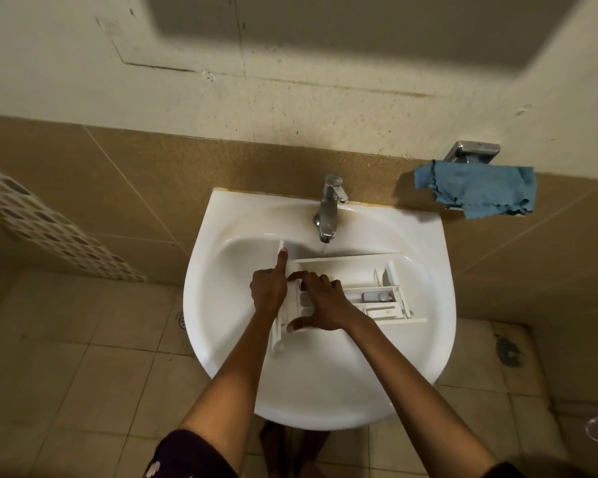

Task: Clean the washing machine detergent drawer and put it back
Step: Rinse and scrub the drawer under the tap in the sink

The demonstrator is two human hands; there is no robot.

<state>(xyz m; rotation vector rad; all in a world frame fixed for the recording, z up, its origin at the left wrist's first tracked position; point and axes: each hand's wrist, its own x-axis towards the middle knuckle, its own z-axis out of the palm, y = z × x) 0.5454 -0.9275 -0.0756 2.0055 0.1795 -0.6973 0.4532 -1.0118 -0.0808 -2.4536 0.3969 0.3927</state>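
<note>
Detergent drawer [353,270]: white, lying inside the sink [439,305], crosswise in the basin. Its open compartments face up. It runs from left of the basin's middle to the right rim, where its rear end rests.
Front panel [276,334]: at the drawer's left end, standing on edge and running from the far side of the basin toward the near side.
Left hand [268,288]: its grip is closed on the front panel, with the index finger [281,267] laid straight along the panel toward the far edge (the other fingers are hidden behind the panel).
Right hand [320,305]: its grip spans the drawer's left compartment. The fingers are curled over the far wall and the thumb is spread to the near wall, so the drawer is clamped between them.
Grey insert [375,297]: seated in a narrow compartment near the drawer's right end.
Tap [328,208]: chrome, at the middle of the sink's far edge, with its spout above the drawer's far wall.
Blue cloth [480,191]: draped over a chrome holder [472,152] on the wall, beyond the sink's far right corner.
Floor drain [182,319]: just beside the sink's left edge, partly hidden.
</note>
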